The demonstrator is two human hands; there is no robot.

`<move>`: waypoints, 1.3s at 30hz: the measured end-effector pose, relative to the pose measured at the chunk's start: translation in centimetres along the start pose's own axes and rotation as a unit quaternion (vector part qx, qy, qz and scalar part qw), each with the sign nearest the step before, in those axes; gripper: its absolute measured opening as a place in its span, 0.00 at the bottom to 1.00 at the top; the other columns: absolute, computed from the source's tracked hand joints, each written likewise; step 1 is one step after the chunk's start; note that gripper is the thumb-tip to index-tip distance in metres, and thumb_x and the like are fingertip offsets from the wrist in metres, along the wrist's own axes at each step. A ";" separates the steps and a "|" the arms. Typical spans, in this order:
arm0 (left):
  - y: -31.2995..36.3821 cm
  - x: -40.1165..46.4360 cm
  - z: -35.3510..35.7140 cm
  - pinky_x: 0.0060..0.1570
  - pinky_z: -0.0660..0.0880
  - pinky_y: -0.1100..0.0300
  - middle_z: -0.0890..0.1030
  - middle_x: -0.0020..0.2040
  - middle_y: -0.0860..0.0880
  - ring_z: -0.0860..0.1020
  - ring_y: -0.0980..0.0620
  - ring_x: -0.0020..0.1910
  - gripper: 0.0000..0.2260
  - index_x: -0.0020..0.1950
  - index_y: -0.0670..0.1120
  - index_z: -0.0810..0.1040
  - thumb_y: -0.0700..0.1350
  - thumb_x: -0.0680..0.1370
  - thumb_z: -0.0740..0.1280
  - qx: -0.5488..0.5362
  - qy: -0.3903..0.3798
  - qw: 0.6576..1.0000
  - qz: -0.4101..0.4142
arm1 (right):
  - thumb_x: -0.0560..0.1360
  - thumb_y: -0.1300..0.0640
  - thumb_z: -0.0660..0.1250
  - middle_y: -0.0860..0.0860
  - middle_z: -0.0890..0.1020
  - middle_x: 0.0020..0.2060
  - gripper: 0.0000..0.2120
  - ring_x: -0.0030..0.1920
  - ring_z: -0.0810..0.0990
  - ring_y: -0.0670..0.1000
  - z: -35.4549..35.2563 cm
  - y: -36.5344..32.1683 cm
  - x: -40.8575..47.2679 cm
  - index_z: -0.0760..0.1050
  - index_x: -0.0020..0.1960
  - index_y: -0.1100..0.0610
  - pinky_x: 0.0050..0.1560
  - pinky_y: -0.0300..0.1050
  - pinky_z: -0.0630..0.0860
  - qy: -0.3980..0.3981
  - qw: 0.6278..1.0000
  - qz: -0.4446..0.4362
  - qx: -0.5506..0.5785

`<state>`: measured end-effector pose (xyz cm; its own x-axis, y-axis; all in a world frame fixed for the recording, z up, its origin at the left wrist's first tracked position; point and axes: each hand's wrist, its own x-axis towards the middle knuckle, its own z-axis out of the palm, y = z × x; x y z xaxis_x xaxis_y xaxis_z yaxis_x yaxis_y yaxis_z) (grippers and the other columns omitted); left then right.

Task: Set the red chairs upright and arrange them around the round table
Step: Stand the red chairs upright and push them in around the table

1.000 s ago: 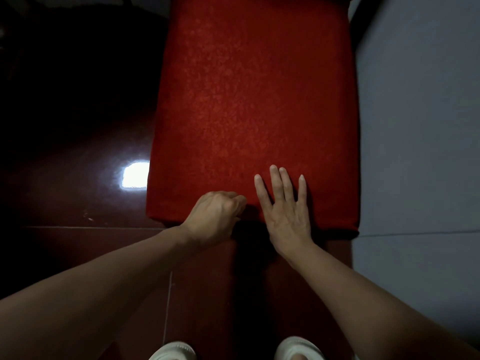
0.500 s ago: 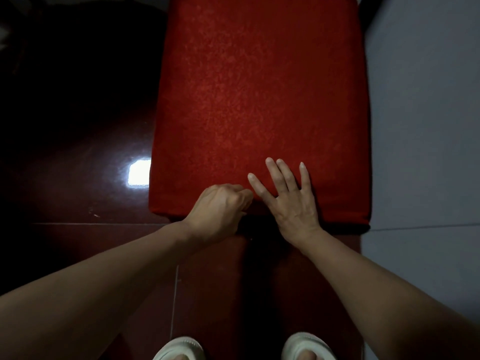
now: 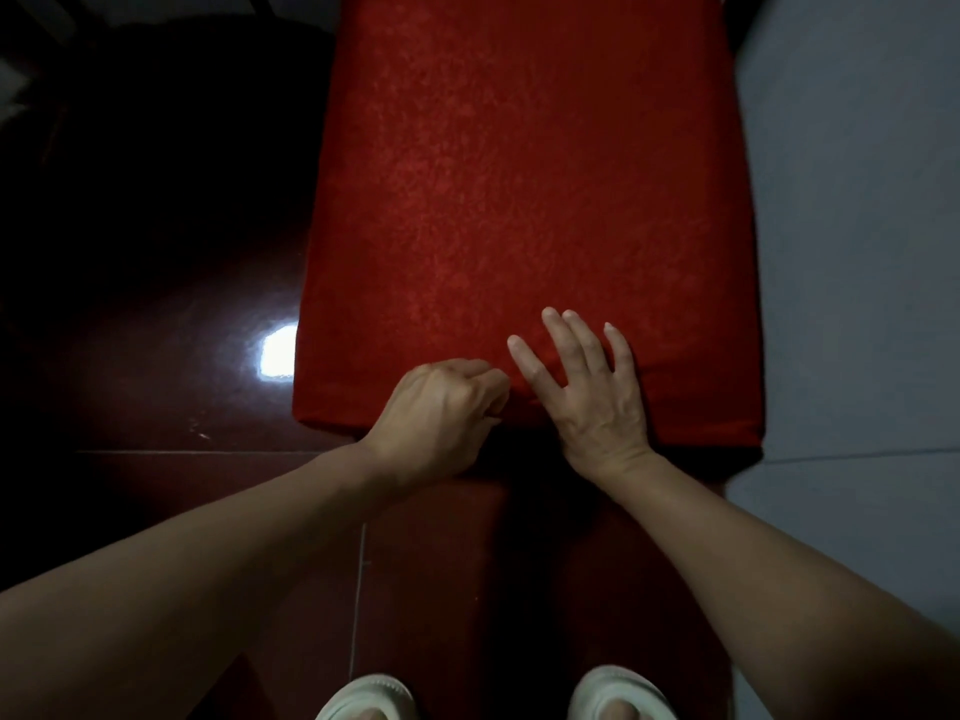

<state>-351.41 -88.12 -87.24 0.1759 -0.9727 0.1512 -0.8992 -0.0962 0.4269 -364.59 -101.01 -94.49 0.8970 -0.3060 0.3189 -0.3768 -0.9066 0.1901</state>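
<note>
Red chair cushion fills the centre of the view, its near edge just ahead of the person's pale slippers. Left hand sits at the cushion's near edge, fingers curled tight, apparently pinching the fabric, though the contact is hidden. Right hand lies flat on the cushion just beside it, fingers spread. Dark glossy floor lies left of the cushion, grey floor right.

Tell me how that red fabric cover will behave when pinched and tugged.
Probably floppy: the red cover creases beside the left hand, which is bunched at its near edge. Its matte weave likely grips well under the flat right hand.
</note>
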 end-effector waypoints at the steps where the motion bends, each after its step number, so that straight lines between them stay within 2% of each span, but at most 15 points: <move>1: 0.1 -0.1 -0.5 0.24 0.70 0.59 0.74 0.32 0.51 0.71 0.54 0.29 0.11 0.35 0.43 0.73 0.33 0.65 0.74 0.003 0.009 1.000 0.007 | 0.63 0.64 0.73 0.61 0.70 0.69 0.42 0.68 0.70 0.59 -0.6 0.2 0.3 0.60 0.72 0.51 0.66 0.60 0.65 -0.003 1.000 -0.002 0.004; 3: 0.2 -0.1 -1.5 0.28 0.71 0.61 0.75 0.36 0.51 0.72 0.53 0.34 0.12 0.40 0.45 0.75 0.39 0.64 0.77 0.028 0.007 0.999 0.025 | 0.62 0.63 0.74 0.62 0.71 0.68 0.41 0.67 0.71 0.60 -2.1 0.6 1.0 0.61 0.72 0.52 0.65 0.59 0.66 -0.014 1.000 -0.002 0.006; 5: 0.3 0.0 -2.2 0.36 0.72 0.61 0.76 0.43 0.51 0.73 0.52 0.41 0.23 0.47 0.47 0.75 0.50 0.60 0.80 0.085 -0.024 0.995 0.035 | 0.61 0.62 0.75 0.62 0.71 0.67 0.42 0.67 0.72 0.60 -3.3 0.8 1.6 0.62 0.71 0.53 0.65 0.59 0.67 -0.031 0.999 -0.004 0.010; 7: 0.3 0.0 -2.6 0.44 0.74 0.55 0.75 0.51 0.48 0.73 0.49 0.48 0.34 0.54 0.47 0.72 0.57 0.55 0.80 0.143 -0.049 0.988 0.025 | 0.60 0.62 0.75 0.62 0.71 0.67 0.43 0.67 0.71 0.60 -4.5 1.1 2.1 0.62 0.72 0.53 0.66 0.58 0.66 -0.043 0.999 -0.009 0.012; 9: 0.5 0.3 -3.0 0.50 0.74 0.49 0.72 0.57 0.45 0.71 0.46 0.54 0.39 0.59 0.46 0.69 0.56 0.54 0.81 0.180 -0.046 0.982 0.013 | 0.59 0.62 0.75 0.62 0.71 0.67 0.44 0.67 0.71 0.61 -5.7 1.4 2.7 0.61 0.71 0.54 0.66 0.58 0.67 -0.051 0.999 -0.012 0.013; 13: 0.9 1.2 -3.8 0.58 0.70 0.37 0.66 0.63 0.40 0.66 0.41 0.61 0.38 0.65 0.46 0.66 0.48 0.59 0.78 0.239 -0.021 0.971 -0.005 | 0.58 0.62 0.76 0.63 0.71 0.67 0.46 0.67 0.71 0.61 -8.1 2.1 3.8 0.61 0.72 0.55 0.66 0.59 0.66 -0.072 0.997 -0.015 0.019; 16: 1.1 2.1 -4.7 0.58 0.67 0.32 0.66 0.66 0.39 0.65 0.40 0.64 0.37 0.66 0.45 0.66 0.48 0.61 0.78 0.273 -0.015 0.961 -0.036 | 0.58 0.61 0.77 0.63 0.71 0.67 0.45 0.67 0.71 0.61 -9.4 2.5 4.5 0.62 0.71 0.56 0.67 0.60 0.65 -0.076 0.997 -0.018 0.019; 19: 1.6 2.6 -5.7 0.58 0.66 0.31 0.70 0.67 0.38 0.67 0.39 0.67 0.37 0.67 0.43 0.65 0.49 0.63 0.77 0.274 -0.008 0.959 -0.073 | 0.61 0.60 0.76 0.62 0.72 0.66 0.41 0.66 0.72 0.60 -10.9 2.9 5.3 0.63 0.70 0.58 0.68 0.61 0.65 -0.074 0.997 -0.013 0.024; 24: 2.7 3.8 -8.3 0.57 0.68 0.32 0.75 0.65 0.37 0.74 0.38 0.64 0.35 0.67 0.41 0.67 0.45 0.62 0.75 0.273 -0.014 0.958 -0.081 | 0.62 0.63 0.71 0.62 0.74 0.64 0.34 0.65 0.74 0.61 -13.9 3.7 6.9 0.68 0.68 0.63 0.68 0.60 0.67 -0.063 0.997 -0.007 0.038; 27: 3.6 5.2 -11.8 0.57 0.69 0.34 0.75 0.63 0.38 0.74 0.39 0.63 0.40 0.66 0.41 0.72 0.47 0.57 0.80 0.277 -0.036 0.957 -0.081 | 0.62 0.62 0.74 0.62 0.75 0.64 0.36 0.65 0.74 0.60 -17.0 4.7 8.9 0.68 0.68 0.64 0.68 0.59 0.67 -0.078 0.996 -0.009 0.036; 34: 5.9 10.6 -22.6 0.56 0.72 0.37 0.77 0.60 0.40 0.76 0.41 0.59 0.47 0.65 0.42 0.72 0.50 0.48 0.83 0.273 -0.058 0.956 -0.093 | 0.54 0.59 0.81 0.61 0.75 0.64 0.44 0.65 0.74 0.59 -26.6 8.6 16.1 0.69 0.67 0.64 0.66 0.61 0.68 -0.112 0.993 -0.001 0.049; 39: 7.3 14.9 -30.4 0.56 0.73 0.39 0.77 0.60 0.42 0.76 0.41 0.60 0.50 0.68 0.48 0.65 0.54 0.50 0.83 0.252 -0.045 0.962 -0.092 | 0.47 0.53 0.84 0.58 0.75 0.64 0.53 0.65 0.73 0.58 -33.0 11.8 21.3 0.65 0.69 0.57 0.65 0.65 0.67 -0.118 0.990 0.042 0.067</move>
<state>-343.15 -96.91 -54.78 0.3360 -0.9415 0.0275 -0.9401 -0.3370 -0.0516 -357.50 -108.62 -54.83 0.8989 -0.4269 0.0989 -0.4324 -0.9007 0.0423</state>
